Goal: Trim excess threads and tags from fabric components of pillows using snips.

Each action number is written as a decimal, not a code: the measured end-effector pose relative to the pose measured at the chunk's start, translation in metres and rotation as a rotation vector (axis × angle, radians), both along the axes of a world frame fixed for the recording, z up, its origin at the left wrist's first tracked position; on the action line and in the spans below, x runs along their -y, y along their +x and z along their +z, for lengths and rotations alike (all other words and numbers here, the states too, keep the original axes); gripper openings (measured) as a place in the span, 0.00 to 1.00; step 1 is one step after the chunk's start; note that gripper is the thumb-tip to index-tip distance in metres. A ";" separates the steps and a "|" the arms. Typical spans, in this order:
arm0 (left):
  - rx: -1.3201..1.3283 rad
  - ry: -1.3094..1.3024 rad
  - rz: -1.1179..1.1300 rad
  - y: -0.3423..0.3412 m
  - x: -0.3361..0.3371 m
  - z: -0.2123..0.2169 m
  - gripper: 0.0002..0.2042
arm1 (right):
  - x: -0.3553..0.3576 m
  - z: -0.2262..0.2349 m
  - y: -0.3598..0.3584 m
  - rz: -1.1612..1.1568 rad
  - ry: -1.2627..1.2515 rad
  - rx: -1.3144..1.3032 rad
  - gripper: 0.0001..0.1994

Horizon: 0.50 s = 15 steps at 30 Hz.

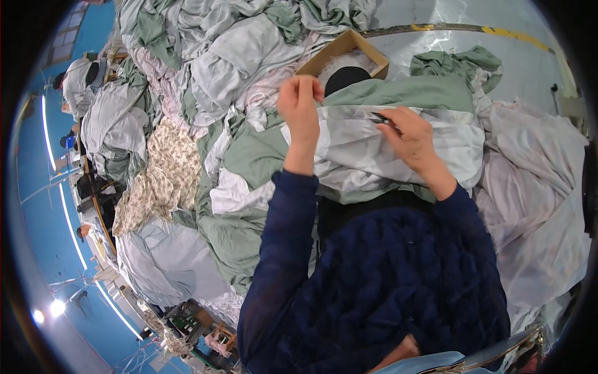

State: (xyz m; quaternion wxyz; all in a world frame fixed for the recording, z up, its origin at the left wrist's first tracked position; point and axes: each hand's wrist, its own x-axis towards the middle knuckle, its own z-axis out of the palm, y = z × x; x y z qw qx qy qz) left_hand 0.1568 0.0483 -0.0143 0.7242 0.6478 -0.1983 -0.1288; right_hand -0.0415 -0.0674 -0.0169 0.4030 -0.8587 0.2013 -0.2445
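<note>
A grey-white sheet with a sage-green reverse [374,156] lies over my lap. My left hand [300,103] is raised at its upper left edge, fingers pinched together on the cloth's edge or a thread; which one is too small to tell. My right hand [412,138] rests on the sheet's top fold and grips a small dark tool [381,118], likely snips, pointing left. Both forearms are in dark blue sleeves.
A cardboard box [349,47] with a dark item sits just beyond the sheet. Heaps of pale grey, green and floral linens [187,124] fill the left; white cloth [536,187] piles on the right. Other people sit at far left [78,81].
</note>
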 end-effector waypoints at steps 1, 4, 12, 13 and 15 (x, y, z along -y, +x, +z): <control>0.025 0.036 0.007 0.017 0.009 0.001 0.06 | 0.002 -0.001 -0.005 0.012 -0.001 0.006 0.11; 0.114 0.143 -0.020 0.065 0.039 -0.008 0.07 | 0.009 -0.005 -0.017 -0.024 0.044 -0.023 0.10; 0.619 0.750 -0.383 0.120 0.063 -0.048 0.17 | 0.027 -0.019 -0.056 -0.193 0.147 -0.086 0.10; 0.618 0.753 -0.367 0.123 0.056 -0.057 0.17 | 0.027 -0.019 -0.057 -0.178 0.145 -0.081 0.10; 1.131 0.701 0.027 0.131 0.038 -0.074 0.18 | 0.027 -0.017 -0.054 -0.192 0.131 -0.071 0.11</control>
